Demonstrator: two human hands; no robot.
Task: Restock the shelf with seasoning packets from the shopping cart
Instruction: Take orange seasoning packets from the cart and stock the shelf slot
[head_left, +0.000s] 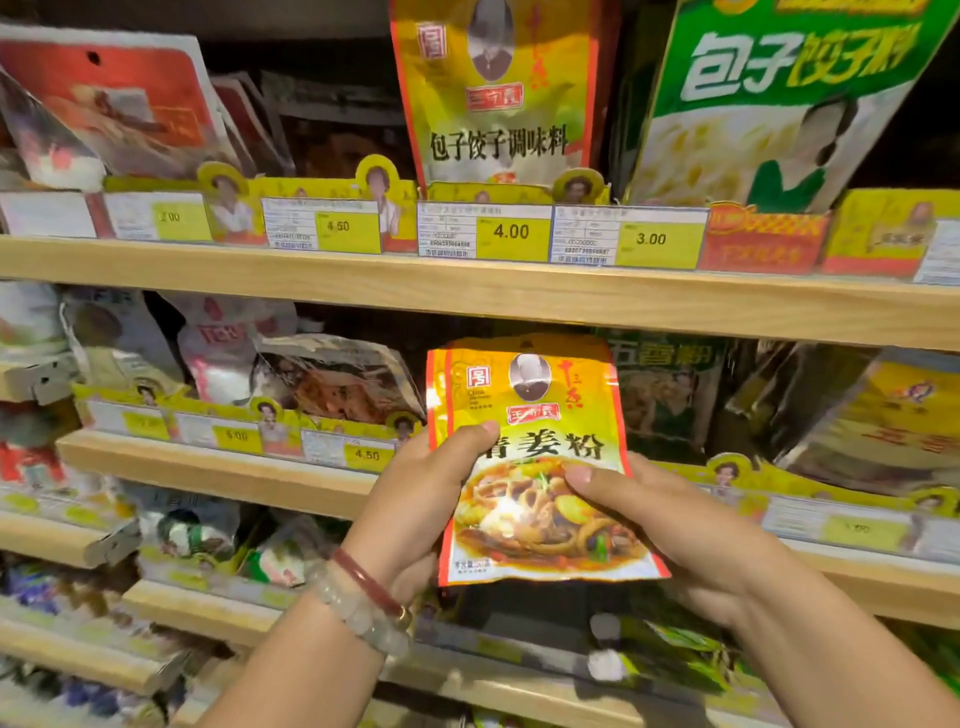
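A thin stack of yellow and red seasoning packets (535, 457), printed with a cooked dish, is held upright in front of the second shelf (218, 470). My left hand (415, 499) grips the stack's left edge, thumb across the front. From the right, my right hand (675, 525) holds it too, with its thumb on the dish picture. Behind the stack's top the shelf slot is dark. The shopping cart is not in view.
The upper wooden shelf (467, 291) carries a yellow dumpling-seasoning packet (493, 93), a green and white packet (779, 104) and price tags (511, 231). Other packets crowd the second shelf on the left (332, 379) and right (857, 415). Lower shelves (197, 608) hold more packets.
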